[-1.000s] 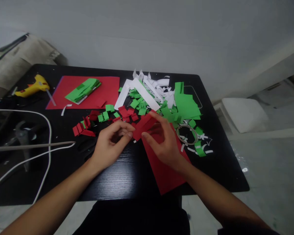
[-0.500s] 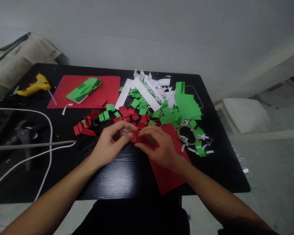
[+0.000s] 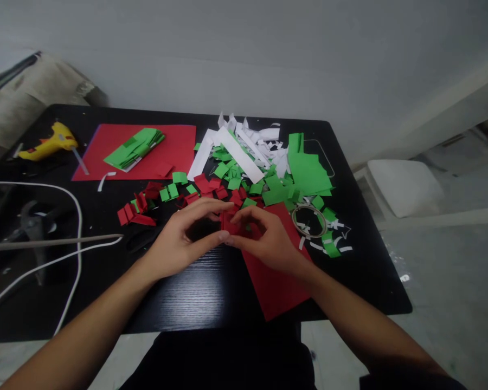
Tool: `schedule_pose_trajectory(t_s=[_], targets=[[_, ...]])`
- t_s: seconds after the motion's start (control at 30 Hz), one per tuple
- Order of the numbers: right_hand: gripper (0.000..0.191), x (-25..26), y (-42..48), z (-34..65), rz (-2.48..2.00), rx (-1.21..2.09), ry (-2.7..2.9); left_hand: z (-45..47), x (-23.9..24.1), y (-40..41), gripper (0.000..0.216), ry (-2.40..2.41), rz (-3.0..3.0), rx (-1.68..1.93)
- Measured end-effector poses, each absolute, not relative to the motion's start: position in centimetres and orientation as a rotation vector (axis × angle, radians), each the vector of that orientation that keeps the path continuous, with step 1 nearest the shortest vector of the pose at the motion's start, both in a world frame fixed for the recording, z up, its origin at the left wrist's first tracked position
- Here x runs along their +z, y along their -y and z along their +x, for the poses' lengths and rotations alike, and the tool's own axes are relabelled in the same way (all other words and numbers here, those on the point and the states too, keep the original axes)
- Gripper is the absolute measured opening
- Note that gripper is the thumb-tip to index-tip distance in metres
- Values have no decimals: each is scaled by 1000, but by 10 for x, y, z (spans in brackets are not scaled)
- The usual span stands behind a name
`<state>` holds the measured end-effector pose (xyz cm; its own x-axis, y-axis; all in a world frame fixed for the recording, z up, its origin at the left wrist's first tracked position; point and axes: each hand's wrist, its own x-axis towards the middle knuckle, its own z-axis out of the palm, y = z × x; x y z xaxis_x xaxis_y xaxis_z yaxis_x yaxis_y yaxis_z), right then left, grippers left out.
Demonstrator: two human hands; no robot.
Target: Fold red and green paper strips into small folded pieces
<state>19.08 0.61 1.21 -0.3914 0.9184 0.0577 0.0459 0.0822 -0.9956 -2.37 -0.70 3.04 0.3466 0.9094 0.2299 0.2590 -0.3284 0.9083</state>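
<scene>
Your left hand (image 3: 174, 238) at eight o'clock and your right hand (image 3: 268, 238) at five o'clock are both bare. Your left forearm (image 3: 97, 319) is also uncovered, as far as it is visible. Between four and five o'clock, at the border, a black sleeve (image 3: 406, 380) covers your right arm. At six o'clock you wear black clothing (image 3: 219, 360), too dark for showing seams.

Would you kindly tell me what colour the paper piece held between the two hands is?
The paper piece is red, showing best in the head view.
</scene>
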Motion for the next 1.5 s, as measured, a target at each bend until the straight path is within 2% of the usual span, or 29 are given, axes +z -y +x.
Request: schedule_pose_trajectory(t_s=[0.17,0.57,1.03,1.5], targets=[[17,15,-11,194,-940,1483,1557,-20,29,8,38,-1010,1665,1061],[2,23,-9,195,-986,1237,1687,-19,29,10,30,-1125,1638,1063],[6,38,-6,200,-1022,684,2067,-21,27,10,32,-1206,1798,1026],[7,49,-1,201,-1023,608,2147,-22,29,10,30,-1215,1862,977]])
